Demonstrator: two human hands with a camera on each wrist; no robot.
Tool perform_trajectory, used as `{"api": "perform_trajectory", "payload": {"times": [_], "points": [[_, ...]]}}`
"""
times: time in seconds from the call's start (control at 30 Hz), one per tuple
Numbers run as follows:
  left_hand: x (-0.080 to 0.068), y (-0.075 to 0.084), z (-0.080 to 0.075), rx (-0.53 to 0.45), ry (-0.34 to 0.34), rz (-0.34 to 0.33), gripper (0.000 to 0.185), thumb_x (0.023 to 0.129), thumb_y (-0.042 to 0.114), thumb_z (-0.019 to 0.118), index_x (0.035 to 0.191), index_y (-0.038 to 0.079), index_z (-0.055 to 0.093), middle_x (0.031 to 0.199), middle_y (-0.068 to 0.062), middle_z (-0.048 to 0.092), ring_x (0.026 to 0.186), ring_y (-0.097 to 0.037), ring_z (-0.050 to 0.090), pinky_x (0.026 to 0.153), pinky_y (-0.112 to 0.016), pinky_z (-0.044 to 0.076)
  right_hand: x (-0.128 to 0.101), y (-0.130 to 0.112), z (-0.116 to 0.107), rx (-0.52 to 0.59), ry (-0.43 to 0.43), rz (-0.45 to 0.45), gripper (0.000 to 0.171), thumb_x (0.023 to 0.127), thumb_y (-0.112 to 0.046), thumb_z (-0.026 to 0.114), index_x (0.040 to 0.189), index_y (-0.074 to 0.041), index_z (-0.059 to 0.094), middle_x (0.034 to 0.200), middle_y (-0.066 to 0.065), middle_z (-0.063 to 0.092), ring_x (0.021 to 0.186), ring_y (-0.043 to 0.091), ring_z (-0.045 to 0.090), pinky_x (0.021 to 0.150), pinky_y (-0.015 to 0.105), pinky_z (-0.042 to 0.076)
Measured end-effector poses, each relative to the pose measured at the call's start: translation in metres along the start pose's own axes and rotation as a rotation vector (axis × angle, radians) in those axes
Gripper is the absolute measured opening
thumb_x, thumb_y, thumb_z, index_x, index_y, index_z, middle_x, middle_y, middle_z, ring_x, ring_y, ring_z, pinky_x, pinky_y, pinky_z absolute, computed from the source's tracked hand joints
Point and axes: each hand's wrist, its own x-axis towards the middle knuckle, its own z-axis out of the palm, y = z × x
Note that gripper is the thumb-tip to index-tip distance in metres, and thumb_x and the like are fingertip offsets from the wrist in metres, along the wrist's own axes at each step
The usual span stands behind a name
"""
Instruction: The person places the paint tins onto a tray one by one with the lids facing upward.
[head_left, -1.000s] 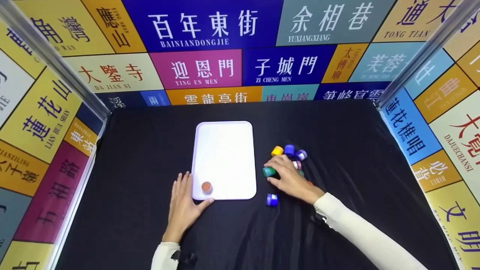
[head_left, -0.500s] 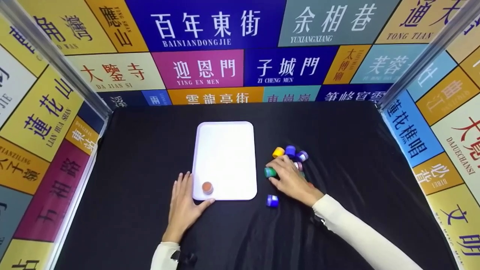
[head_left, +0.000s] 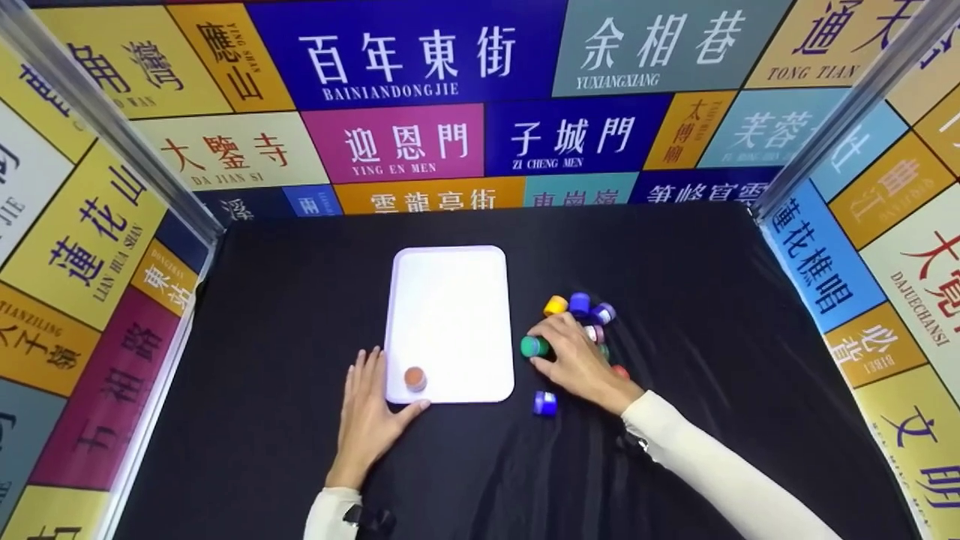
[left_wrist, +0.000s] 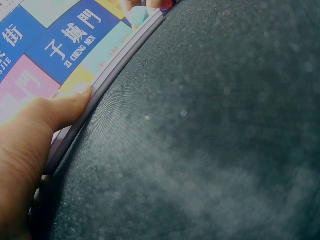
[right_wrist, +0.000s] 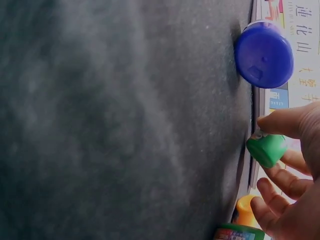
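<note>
- Beside the white tray (head_left: 450,315), our right hand (head_left: 576,355) pinches the green jar (head_left: 533,346).
- Our left hand (head_left: 371,416), fingers straight, touches the tray.
- The jar looks light, rigid, slick; we'd grip its sides.

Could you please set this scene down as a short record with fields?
Left hand: fingers along the left edge of the white tray, thumb at its near edge
Right hand: holds a green jar, right of the tray
On tray: brownish-orange jar, near left corner
Beyond right hand: yellow jar, two bluish jars
Apart, nearer the person: blue jar
Surface: black cloth
</note>
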Motion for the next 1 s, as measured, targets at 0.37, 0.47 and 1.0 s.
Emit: {"api": "perform_trajectory", "payload": {"times": [0.37, 0.47, 1.0], "points": [[0.002, 0.0, 0.0, 0.005, 0.007, 0.001, 0.117, 0.082, 0.056, 0.092, 0.166, -0.007, 0.04, 0.174, -0.026, 0.038, 0.165, -0.047, 0.025, 0.136, -0.061, 0.015, 0.011, -0.006, 0.002, 0.085, 0.006, 0.025, 0.033, 0.088, -0.012, 0.092, 0.116, -0.004, 0.077, 0.113, 0.009, 0.072, 0.114, 0.032, 0.06, 0.103, 0.046, 0.052], [0.002, 0.0, 0.0, 0.005, 0.001, -0.001, 0.117, 0.082, 0.057, 0.091, 0.166, -0.006, 0.039, 0.174, -0.025, 0.037, 0.166, -0.046, 0.024, 0.137, -0.061, 0.014, 0.013, -0.008, 0.003, 0.1, 0.018, 0.021, 0.032, 0.087, -0.012, 0.092, 0.115, -0.004, 0.077, 0.112, 0.009, 0.072, 0.113, 0.032, 0.06, 0.102, 0.046, 0.052], [-0.001, -0.001, 0.0, 0.001, -0.008, -0.007, 0.116, 0.083, 0.056, 0.091, 0.166, -0.006, 0.039, 0.174, -0.025, 0.037, 0.165, -0.046, 0.024, 0.137, -0.06, 0.014, 0.015, -0.021, 0.02, 0.162, 0.017, 0.06, 0.034, 0.087, -0.011, 0.09, 0.117, -0.006, 0.076, 0.117, 0.008, 0.072, 0.118, 0.031, 0.06, 0.106, 0.045, 0.051]]}}
